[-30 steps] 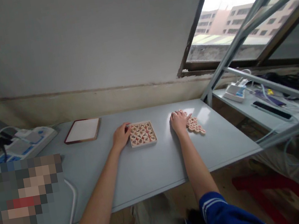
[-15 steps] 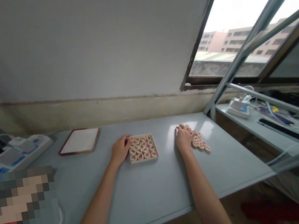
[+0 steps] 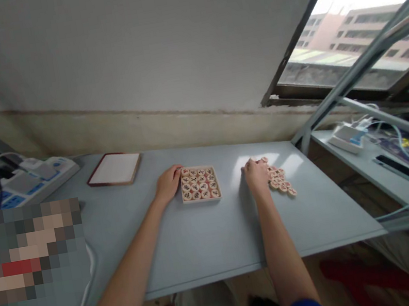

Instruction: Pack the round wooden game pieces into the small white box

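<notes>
A shallow square wooden box (image 3: 203, 200) stands on the desk, holding rows of round Chinese chess pieces (image 3: 195, 187) marked with dark characters. My left hand (image 3: 169, 184) is at its left side, fingers closed against the upper left corner. Right of the box, my right hand (image 3: 256, 176) rests at the left edge of a loose cluster of Chinese chess pieces (image 3: 280, 180). Its fingers are curled together at the cluster; what lies under the fingertips is mostly hidden by the hand.
A flat white panel with a dark red border (image 3: 115, 169) lies at the back left. Beside it sits a power strip (image 3: 32, 179) with plugs and cables. A blurred patch (image 3: 29, 258) covers the left front. Metal bars (image 3: 331, 103) rise at the right, before another desk (image 3: 363, 163).
The camera view has shifted, so the window sits further right and more floor shows. My right hand's fingers have drawn in at the cluster. My left hand stays at the box.
</notes>
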A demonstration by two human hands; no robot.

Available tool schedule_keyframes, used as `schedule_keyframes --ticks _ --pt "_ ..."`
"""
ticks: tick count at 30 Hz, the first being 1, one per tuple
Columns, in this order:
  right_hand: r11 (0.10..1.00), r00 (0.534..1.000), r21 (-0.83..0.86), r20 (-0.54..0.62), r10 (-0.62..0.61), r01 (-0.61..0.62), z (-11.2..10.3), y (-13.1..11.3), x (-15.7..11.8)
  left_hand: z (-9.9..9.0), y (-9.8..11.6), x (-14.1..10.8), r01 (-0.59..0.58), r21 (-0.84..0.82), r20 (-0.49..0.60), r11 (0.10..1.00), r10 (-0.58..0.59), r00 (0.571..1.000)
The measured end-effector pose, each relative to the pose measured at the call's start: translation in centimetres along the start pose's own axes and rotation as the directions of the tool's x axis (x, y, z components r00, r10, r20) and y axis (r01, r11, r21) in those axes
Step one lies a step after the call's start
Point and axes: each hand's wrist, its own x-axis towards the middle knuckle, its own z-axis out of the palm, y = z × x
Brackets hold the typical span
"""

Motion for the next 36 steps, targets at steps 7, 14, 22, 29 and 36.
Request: schedule_keyframes --ticks 7,14,22,29,36 --pt "0.737 0.922 0.593 -0.023 -0.387 0.324 1.1 -3.7 -0.8 0.0 0.1 0.0 0.009 0.026 -0.002 1.0 -0.009 1.0" --pt "0.551 0.751 0.63 -0.08 -0.656 0.548 1.2 -9.7 -4.4 -0.2 0.4 -0.1 0.022 0.017 0.014 1.0 -0.022 1.0" --pt "0.62 0.752 0.514 -0.078 -0.655 0.593 0.9 -9.5 -4.8 -0.2 0.4 -0.1 -0.015 0.005 -0.012 1.0 0.015 1.0" --pt "0.712 0.776 0.359 -0.062 -0.627 0.604 0.9 -9.5 -5.1 0.1 -0.3 0.1 -0.017 -0.033 -0.02 0.999 0.017 1.0" --pt "0.711 0.767 0.336 -0.056 -0.639 0.618 0.7 -9.5 -5.1 0.0 -0.1 0.2 0.011 -0.013 -0.015 1.0 -0.011 1.0"
